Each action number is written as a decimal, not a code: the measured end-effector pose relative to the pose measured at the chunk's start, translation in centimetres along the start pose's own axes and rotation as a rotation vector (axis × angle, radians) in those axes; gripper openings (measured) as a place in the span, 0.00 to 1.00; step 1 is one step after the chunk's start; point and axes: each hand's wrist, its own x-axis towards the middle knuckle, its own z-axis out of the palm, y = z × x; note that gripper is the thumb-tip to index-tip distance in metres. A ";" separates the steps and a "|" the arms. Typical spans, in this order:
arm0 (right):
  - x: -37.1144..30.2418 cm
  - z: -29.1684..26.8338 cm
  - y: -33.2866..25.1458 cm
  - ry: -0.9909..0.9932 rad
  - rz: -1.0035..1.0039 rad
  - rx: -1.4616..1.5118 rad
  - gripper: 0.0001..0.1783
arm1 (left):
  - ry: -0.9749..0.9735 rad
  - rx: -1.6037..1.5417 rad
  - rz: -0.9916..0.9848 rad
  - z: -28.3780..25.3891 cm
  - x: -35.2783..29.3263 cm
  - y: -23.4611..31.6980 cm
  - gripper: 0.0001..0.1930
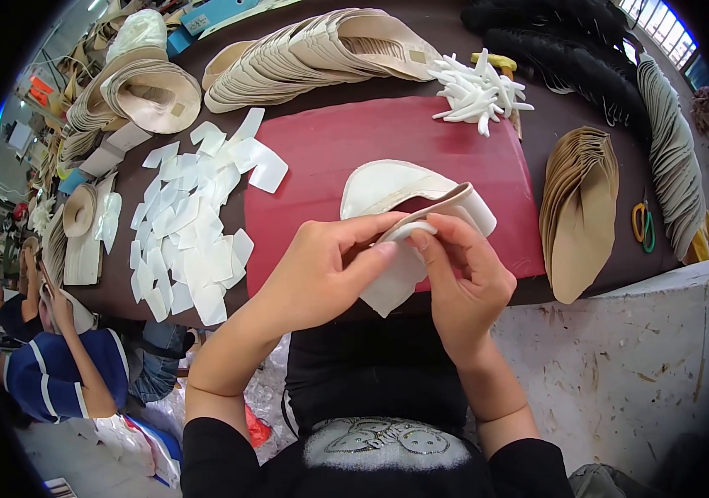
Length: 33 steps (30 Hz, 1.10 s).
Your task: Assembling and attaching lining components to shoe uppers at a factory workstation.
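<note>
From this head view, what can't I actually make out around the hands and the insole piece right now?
- Cream insole piece: its near end is hidden under the left hand and right hand.
- Small white strip: mostly covered by the fingertips; its shape is unclear.
- Red mat: its near edge is blocked by both hands.
- Scissors: too small to tell whether they are open.
- Black stacks: cut off by the top rim.

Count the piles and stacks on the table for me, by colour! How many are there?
White piles: 2, flat pieces and small sticks
Beige insole stacks: 3, the long row, the left stack, the right stack
Black stacks: 1
Grey stacks: 1
Total: 7
</note>
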 end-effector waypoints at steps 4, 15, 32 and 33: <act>0.3 0.1 -0.2 -0.011 -0.033 -0.040 0.10 | 0.085 0.131 0.048 0.9 0.1 -0.3 0.17; 0.1 -0.3 -0.2 0.004 -0.071 -0.162 0.13 | 0.234 0.352 0.217 1.6 0.3 -1.2 0.14; 4.0 -2.5 0.5 -0.334 -0.076 -0.198 0.08 | 0.309 0.317 0.195 -0.4 -1.0 -1.3 0.12; 4.1 -2.4 0.3 -0.334 -0.080 -0.195 0.08 | 0.313 0.319 0.196 -0.5 -1.0 -1.2 0.12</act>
